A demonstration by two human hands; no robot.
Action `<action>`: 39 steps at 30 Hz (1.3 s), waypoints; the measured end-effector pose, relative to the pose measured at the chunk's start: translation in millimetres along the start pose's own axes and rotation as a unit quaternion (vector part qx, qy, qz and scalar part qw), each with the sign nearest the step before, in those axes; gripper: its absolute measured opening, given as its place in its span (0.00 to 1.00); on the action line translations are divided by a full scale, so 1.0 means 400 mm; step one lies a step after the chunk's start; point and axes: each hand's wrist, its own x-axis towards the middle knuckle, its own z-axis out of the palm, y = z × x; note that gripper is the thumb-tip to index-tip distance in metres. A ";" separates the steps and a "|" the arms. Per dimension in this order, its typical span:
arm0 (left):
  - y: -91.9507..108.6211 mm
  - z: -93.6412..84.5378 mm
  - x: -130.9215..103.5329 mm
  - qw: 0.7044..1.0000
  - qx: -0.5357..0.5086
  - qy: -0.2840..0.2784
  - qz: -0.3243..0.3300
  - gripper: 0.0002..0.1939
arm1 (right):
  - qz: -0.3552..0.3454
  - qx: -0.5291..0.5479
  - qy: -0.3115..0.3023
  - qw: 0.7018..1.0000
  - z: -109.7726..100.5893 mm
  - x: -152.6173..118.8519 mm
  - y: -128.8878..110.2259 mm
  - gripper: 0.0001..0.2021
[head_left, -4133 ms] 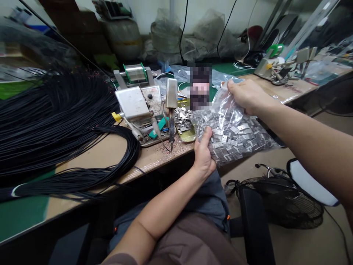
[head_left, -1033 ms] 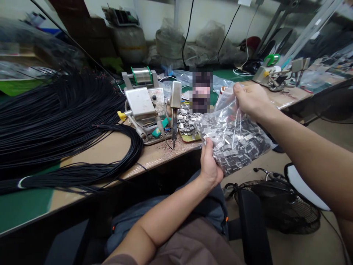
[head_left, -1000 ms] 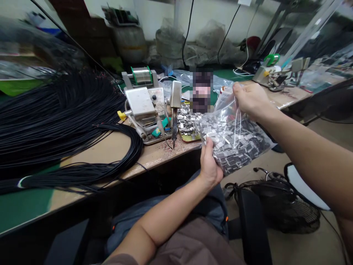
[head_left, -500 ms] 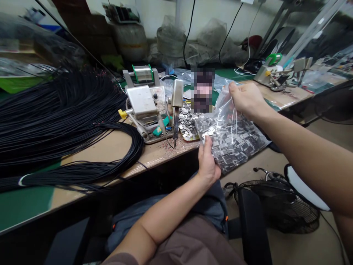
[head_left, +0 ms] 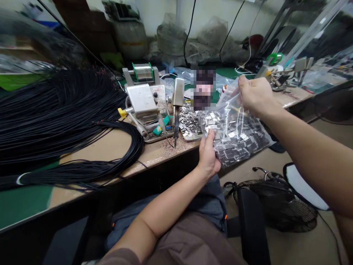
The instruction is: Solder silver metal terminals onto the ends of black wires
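Note:
A clear plastic bag (head_left: 234, 138) full of small flat metal pieces hangs tilted over the table's front edge, in both my hands. My left hand (head_left: 209, 154) grips its lower left corner, thumb on the front and the other fingers mostly hidden beneath. Up at the top right, my right hand (head_left: 255, 92) is closed on the gathered plastic. Just left of the bag, a shallow tray (head_left: 190, 139) holds a heap of similar metal pieces (head_left: 190, 119). The bag covers part of the tray.
A soldering stand (head_left: 142, 103) with a solder spool (head_left: 143, 72) and an upright soldering iron (head_left: 176, 125) stands left of the tray. Bundled black cables (head_left: 55, 110) fill the left side. A black fan (head_left: 278, 206) is at lower right, beside a chair armrest (head_left: 252, 224).
My right hand has moved slightly to the right with the bag's top. The bag's lower edge has risen a little, and the pieces inside have shifted. My left hand keeps its grip.

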 end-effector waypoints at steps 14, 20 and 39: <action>-0.037 -0.024 -0.015 1.000 0.012 -0.004 -0.009 0.12 | 0.028 -0.008 0.001 1.000 -0.011 -0.025 0.068 0.29; -0.057 -0.043 -0.024 1.000 0.022 -0.007 -0.011 0.18 | 0.021 0.016 0.009 1.000 -0.022 -0.047 0.097 0.26; -0.029 0.023 -0.019 0.999 0.019 -0.005 -0.040 0.09 | 0.041 -0.015 0.013 0.999 -0.032 -0.010 0.058 0.29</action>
